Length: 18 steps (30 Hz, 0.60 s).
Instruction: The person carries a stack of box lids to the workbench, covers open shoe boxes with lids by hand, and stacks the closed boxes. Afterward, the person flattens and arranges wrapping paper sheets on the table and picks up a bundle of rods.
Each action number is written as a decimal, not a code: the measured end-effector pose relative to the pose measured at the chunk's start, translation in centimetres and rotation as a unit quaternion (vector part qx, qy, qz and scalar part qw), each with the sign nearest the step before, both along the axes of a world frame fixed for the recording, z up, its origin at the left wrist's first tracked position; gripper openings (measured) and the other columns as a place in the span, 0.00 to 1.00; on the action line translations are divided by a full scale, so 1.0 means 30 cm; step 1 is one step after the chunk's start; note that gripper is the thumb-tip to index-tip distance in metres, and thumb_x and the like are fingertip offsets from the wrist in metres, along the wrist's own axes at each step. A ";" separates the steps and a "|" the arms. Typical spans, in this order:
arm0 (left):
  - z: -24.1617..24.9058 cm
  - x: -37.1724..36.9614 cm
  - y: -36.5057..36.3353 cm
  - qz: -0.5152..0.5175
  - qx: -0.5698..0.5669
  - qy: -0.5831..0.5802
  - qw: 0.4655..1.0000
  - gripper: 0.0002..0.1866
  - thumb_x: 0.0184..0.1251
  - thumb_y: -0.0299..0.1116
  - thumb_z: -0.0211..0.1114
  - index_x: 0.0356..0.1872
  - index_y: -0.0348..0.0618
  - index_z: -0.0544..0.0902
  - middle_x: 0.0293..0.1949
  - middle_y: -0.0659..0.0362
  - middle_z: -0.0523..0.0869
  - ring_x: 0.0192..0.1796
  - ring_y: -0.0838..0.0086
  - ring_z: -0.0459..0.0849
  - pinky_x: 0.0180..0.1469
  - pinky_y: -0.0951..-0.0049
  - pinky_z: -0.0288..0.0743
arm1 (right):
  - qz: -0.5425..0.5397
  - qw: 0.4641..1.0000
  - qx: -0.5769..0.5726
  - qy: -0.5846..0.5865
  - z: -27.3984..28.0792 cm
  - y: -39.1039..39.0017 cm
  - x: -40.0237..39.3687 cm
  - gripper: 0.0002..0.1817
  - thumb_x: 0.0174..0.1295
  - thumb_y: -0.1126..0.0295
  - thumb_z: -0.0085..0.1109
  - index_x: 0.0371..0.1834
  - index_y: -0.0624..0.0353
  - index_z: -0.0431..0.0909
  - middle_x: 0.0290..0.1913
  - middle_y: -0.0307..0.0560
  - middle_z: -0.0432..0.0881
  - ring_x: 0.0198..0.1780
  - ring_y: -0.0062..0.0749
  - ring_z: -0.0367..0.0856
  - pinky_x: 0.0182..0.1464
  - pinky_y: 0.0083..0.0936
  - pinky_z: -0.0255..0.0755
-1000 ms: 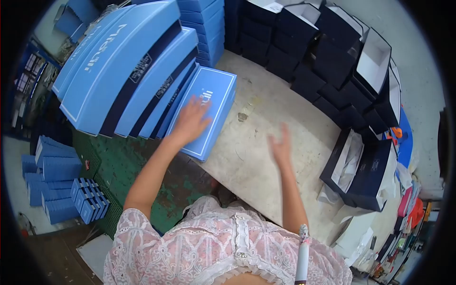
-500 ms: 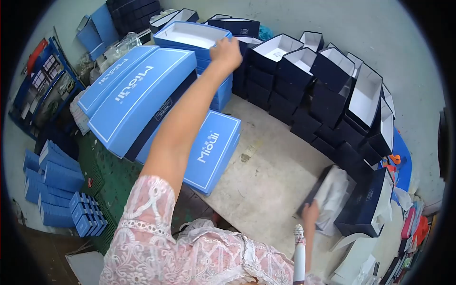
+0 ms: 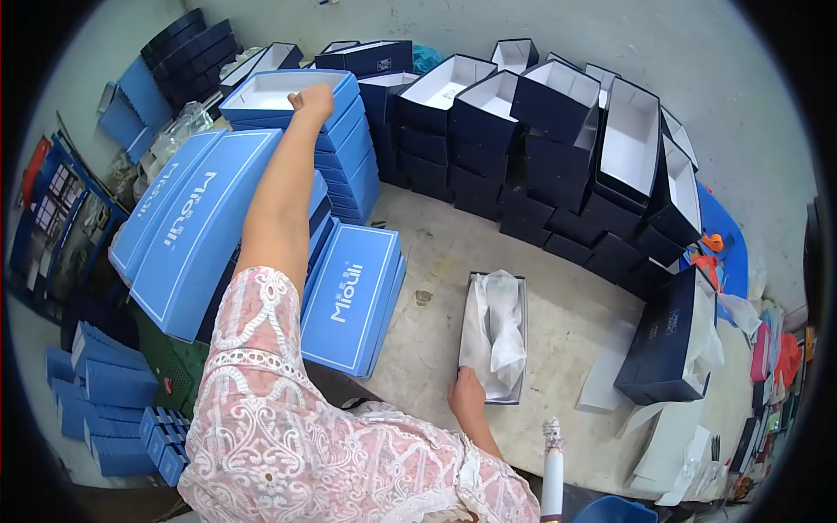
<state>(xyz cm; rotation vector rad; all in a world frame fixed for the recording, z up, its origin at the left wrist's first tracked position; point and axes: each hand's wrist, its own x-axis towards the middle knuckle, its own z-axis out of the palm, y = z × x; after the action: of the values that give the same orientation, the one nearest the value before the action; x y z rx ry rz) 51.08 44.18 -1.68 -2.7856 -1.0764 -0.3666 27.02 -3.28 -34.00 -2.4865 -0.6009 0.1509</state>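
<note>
Head view: left hand clamped on blue box; right hand clamped on navy box near worktop front edge.

White paper hides most of the dark box's floor.

One head-worn view — wide, round-edged — looks forward and down from close above the bench, its near edge.
</note>
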 end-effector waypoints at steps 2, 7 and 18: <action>0.019 0.003 -0.017 0.020 -0.012 0.041 0.999 0.16 0.58 0.32 0.52 0.47 0.50 0.80 0.50 0.50 0.79 0.56 0.59 0.75 0.60 0.47 0.51 | -0.001 1.000 -0.004 -0.005 -0.005 0.027 0.030 0.16 0.47 0.75 0.55 0.40 0.64 0.66 0.35 0.56 0.73 0.34 0.52 0.76 0.32 0.41 0.70; 0.071 -0.033 -0.031 0.072 -0.082 0.001 0.994 0.20 0.56 0.34 0.52 0.52 0.50 0.76 0.55 0.51 0.75 0.59 0.59 0.71 0.62 0.43 0.45 | -0.004 0.999 -0.018 -0.027 -0.026 0.063 0.072 0.12 0.48 0.74 0.53 0.37 0.63 0.67 0.34 0.55 0.73 0.31 0.50 0.76 0.31 0.41 0.70; 0.400 -0.153 -0.497 -0.244 0.095 -0.392 0.882 0.19 0.65 0.42 0.50 0.33 0.32 0.78 0.28 0.53 0.82 0.29 0.64 0.79 0.36 0.67 0.71 | -0.023 0.977 0.181 -0.114 0.260 -0.049 0.208 0.31 0.53 0.69 0.59 0.59 0.66 0.60 0.57 0.62 0.65 0.58 0.54 0.64 0.59 0.37 0.60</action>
<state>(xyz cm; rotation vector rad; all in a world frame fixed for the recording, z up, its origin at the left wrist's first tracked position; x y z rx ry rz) 46.49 29.26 10.32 -2.7029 -0.3320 -1.6575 33.27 -4.75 -26.20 -2.1740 -0.6021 -0.2467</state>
